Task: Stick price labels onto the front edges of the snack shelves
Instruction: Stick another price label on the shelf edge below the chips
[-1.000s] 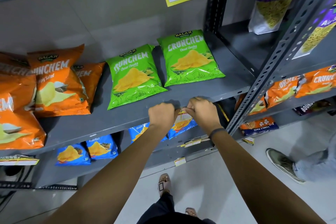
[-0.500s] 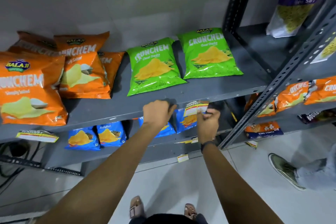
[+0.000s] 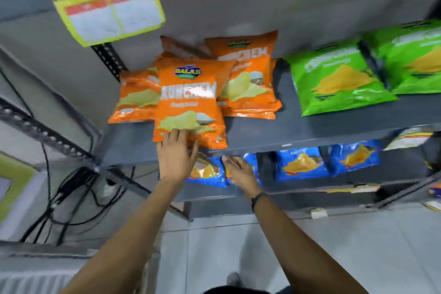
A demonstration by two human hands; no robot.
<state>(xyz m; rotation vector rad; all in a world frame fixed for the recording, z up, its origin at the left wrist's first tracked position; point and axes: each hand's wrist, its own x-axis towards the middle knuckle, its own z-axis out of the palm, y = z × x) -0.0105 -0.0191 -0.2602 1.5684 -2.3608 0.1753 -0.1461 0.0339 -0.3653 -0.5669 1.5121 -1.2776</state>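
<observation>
Our left hand (image 3: 176, 157) lies flat, fingers spread, on the front orange bag (image 3: 188, 107) — its top points back; our right hand (image 3: 239, 172) hangs loosely open and empty under the shelf edge (image 3: 310, 144), which runs left-right.

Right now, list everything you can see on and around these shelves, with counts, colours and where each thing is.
orange chip bags: at least four, overlapping, left part of the middle shelf
green chip bags: two, right part of that shelf
blue chip bags: at least four, shelf below
shelf: grey metal
price sign: one, yellow-edged, hanging top left, blurred
label: one, pale, lowest shelf edge
cables: black, tangled, lower left
left hand: open, fingers on the front orange bag
right hand: open, below the shelf edge, dark wristband
</observation>
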